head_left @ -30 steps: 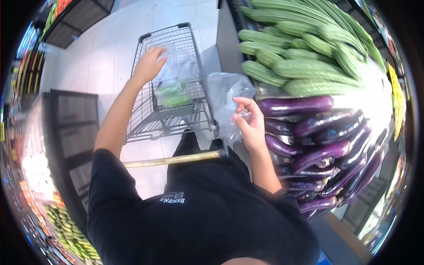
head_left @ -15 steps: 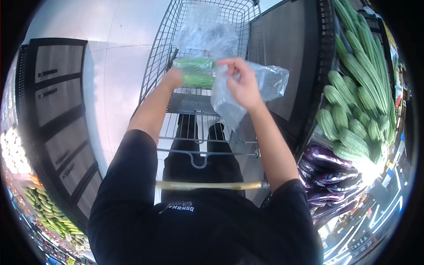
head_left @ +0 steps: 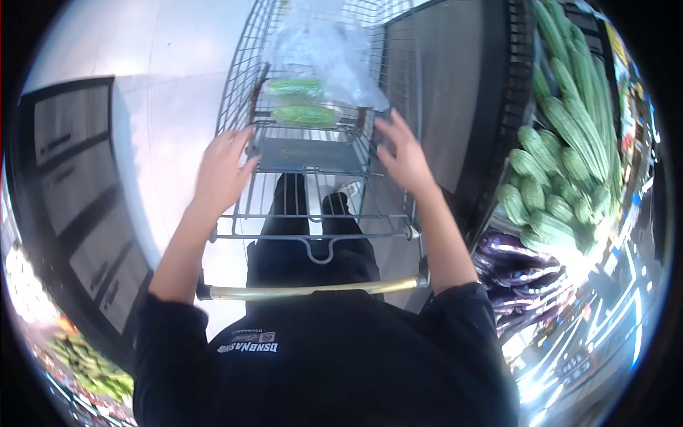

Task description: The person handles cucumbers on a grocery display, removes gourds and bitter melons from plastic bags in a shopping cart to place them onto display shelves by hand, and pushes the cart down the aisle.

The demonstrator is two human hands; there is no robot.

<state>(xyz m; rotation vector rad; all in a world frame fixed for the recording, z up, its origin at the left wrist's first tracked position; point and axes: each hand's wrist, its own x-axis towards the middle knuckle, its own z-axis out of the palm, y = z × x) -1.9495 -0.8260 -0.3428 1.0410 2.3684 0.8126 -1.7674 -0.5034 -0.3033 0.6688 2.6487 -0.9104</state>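
Note:
My left hand (head_left: 222, 169) is over the left rim of the wire shopping cart (head_left: 245, 64), fingers spread and holding nothing. On the right side, my right hand (head_left: 404, 153) has its fingers apart beside the cart's rim. Whether either hand touches the wire is unclear. Between and beyond them, two long green vegetables (head_left: 304, 115) lie side by side in the cart, wrapped in clear plastic. The crumpled clear plastic bag (head_left: 324, 53) spreads over the cart behind them, its right end near my right fingertips.
The cart's yellowish handle bar (head_left: 313, 289) crosses in front of my body. A produce stand on the right bears ridged green gourds (head_left: 562, 164) and purple eggplants (head_left: 509, 260). Dark cabinets (head_left: 75, 164) stand at the left, with more green produce (head_left: 92, 363) below.
Both hands have let go of the wrapped green vegetables, which now lie in the cart. They have drawn back and apart, towards the cart's two sides.

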